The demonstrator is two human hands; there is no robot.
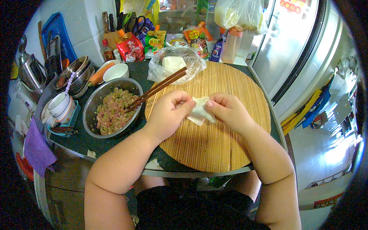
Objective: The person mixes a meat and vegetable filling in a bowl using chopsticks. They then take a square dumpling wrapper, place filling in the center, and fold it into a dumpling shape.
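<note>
Between my hands, above a round slatted mat [201, 149], is a thin pale dough wrapper [199, 112], partly folded. My left hand [175, 112] pinches its left edge between thumb and fingers. Its right side is pinched by my right hand [227, 112]. Whether filling lies inside cannot be seen. Left of the mat a steel bowl [87, 122] holds minced meat filling with green bits [113, 110]. A pair of brown chopsticks [161, 87] leans in the filling, its upper ends over the mat. Behind, a stack of white wrappers [174, 63] sits in a clear plastic bag [195, 64].
White bowls [116, 72] and a carrot [102, 74] stand behind the steel bowl. At the left are stacked cups [59, 105] in a blue basket [76, 113]. Seasoning pouches [130, 49], a small bottle [107, 51] and a pink-lidded container [231, 46] line the back edge.
</note>
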